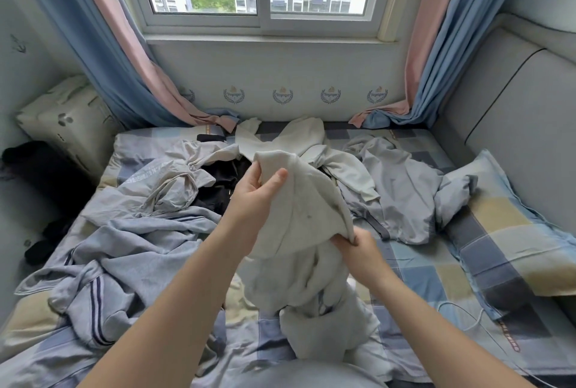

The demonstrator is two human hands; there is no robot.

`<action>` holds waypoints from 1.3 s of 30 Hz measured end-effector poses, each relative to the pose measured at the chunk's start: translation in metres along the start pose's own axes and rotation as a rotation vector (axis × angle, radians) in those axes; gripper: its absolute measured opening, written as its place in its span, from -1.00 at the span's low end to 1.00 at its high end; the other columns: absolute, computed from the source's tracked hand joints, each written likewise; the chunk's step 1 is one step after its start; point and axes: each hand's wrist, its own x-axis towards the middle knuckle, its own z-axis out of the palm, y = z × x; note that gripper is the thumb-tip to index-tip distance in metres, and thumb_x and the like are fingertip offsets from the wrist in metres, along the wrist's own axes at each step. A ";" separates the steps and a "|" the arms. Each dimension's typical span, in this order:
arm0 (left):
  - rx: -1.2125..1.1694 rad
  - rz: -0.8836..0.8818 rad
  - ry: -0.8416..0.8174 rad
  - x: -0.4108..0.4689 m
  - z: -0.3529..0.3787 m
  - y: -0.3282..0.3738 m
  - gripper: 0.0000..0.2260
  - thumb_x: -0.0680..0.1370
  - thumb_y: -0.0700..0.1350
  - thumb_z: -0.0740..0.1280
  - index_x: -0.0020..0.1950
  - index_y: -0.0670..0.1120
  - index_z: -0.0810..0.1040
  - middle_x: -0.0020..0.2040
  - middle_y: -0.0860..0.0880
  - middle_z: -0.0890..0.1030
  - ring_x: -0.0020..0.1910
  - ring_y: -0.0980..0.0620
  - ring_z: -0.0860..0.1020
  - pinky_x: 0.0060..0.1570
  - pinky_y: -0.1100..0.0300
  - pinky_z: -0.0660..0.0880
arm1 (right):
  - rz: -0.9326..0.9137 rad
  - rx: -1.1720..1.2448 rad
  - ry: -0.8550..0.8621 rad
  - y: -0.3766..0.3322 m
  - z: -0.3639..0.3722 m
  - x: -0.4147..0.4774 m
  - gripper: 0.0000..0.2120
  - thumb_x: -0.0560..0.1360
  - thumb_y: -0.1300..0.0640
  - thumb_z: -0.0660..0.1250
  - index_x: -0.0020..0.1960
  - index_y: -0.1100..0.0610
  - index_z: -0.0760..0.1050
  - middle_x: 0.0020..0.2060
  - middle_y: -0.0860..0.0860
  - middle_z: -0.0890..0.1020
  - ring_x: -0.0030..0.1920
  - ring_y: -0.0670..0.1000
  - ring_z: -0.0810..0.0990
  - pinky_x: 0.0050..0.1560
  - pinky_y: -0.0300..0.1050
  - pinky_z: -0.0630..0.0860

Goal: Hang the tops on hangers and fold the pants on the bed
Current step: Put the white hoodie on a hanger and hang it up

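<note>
hidden: white garment (308, 210) bunched, kind unclear; right fingertips buried in it
left grip (258, 191): raised, pinching its upper edge
right grip (358, 250): lower, curled round a fold

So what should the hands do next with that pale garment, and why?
Probably spread apart and shake it open. The left hand pinches an edge up high, the right hand grips a fold lower, and the garment hangs bunched between them, so its shape is not yet readable.
</note>
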 end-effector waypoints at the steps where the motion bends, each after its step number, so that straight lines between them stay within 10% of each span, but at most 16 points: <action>1: 0.044 -0.015 -0.010 0.000 -0.003 -0.007 -0.61 0.48 0.03 0.48 0.29 0.05 0.55 0.16 -0.02 0.68 0.18 -0.06 0.63 0.29 -0.16 0.50 | -0.027 0.052 0.009 -0.008 -0.004 -0.001 -0.77 0.54 0.01 0.38 -0.20 0.14 0.57 -0.26 0.03 0.62 -0.19 -0.01 0.52 -0.17 -0.04 0.43; 7: 0.294 -0.172 -0.154 -0.011 -0.005 -0.044 -0.12 0.20 0.25 0.65 0.43 0.07 0.39 0.24 0.06 0.64 0.23 0.07 0.61 0.28 -0.06 0.52 | -0.168 0.272 0.056 -0.066 -0.025 -0.012 -0.88 0.60 0.20 0.34 -0.04 0.17 0.65 -0.17 0.01 0.70 -0.12 -0.09 0.64 -0.07 -0.13 0.58; 16: 0.586 0.155 -0.292 -0.035 0.021 -0.065 -0.43 0.34 -0.18 0.61 0.08 0.38 0.47 0.05 0.35 0.54 0.05 0.48 0.49 0.01 0.48 0.42 | -0.187 0.412 0.157 -0.112 -0.035 -0.023 -0.87 0.57 0.11 0.40 -0.09 0.12 0.69 -0.12 0.14 0.73 -0.04 0.11 0.71 -0.01 0.06 0.65; 24: 0.449 0.284 -0.095 -0.032 0.017 -0.062 -0.97 0.61 -0.09 0.34 0.02 0.01 0.58 -0.21 0.24 0.57 -0.19 0.25 0.49 -0.09 0.31 0.42 | -0.180 0.387 0.159 -0.117 -0.040 -0.022 -0.80 0.53 0.01 0.44 -0.06 0.16 0.68 -0.13 0.13 0.73 -0.08 0.08 0.72 -0.08 -0.03 0.66; 33: 0.084 0.175 0.018 -0.029 0.016 -0.011 -0.52 0.48 0.15 0.39 -0.14 -0.32 0.55 -0.27 -0.17 0.51 -0.26 -0.09 0.47 -0.26 -0.04 0.41 | -0.033 0.213 -0.033 -0.111 -0.040 -0.016 -0.72 0.54 -0.11 0.39 -0.16 0.09 0.64 -0.34 -0.05 0.71 -0.30 -0.11 0.69 -0.35 -0.26 0.56; 39: -0.122 0.052 0.002 -0.032 0.017 0.020 -0.78 0.53 0.03 0.42 -0.14 -0.08 0.74 -0.09 -0.19 0.69 -0.07 -0.17 0.67 0.00 -0.06 0.61 | 0.004 -0.007 -0.016 -0.093 -0.039 -0.002 -0.75 0.55 -0.11 0.38 0.05 0.07 0.57 0.00 0.00 0.67 0.05 0.01 0.64 0.12 -0.04 0.59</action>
